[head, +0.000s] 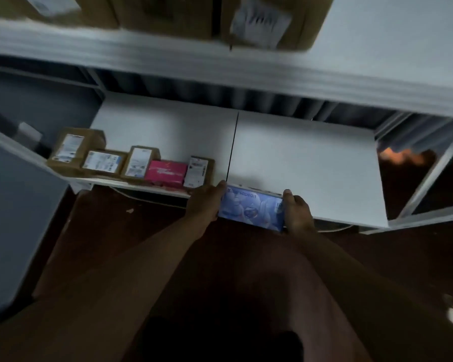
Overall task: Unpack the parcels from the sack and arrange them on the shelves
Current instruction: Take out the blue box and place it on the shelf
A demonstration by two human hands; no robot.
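Blue box (250, 210) w/ a printed pic on top sits at the front edge of the lower white shelf (306, 163), just right of the seam between the two shelf boards. Left hand (205, 203) grips its left end, right hand (296, 211) grips the right end, fingers curled round both sides.

To the left on the same shelf there's a row of parcels along the front: 3 brown cardboard boxes (75, 150) w/ white labels, then a pink box (165, 172), then another labelled brown box (199, 171) nearest the left hand.

Upper shelf (220, 61) holds more cardboard parcels (267, 19), but they're cut off at the top & v blurry, labels unreadable. Text on the blue box is too smeared to read too.

Floor (110, 231) below is dark brown, room is dim, grey wall on the left. Orange blur at right, can't tell what it is.
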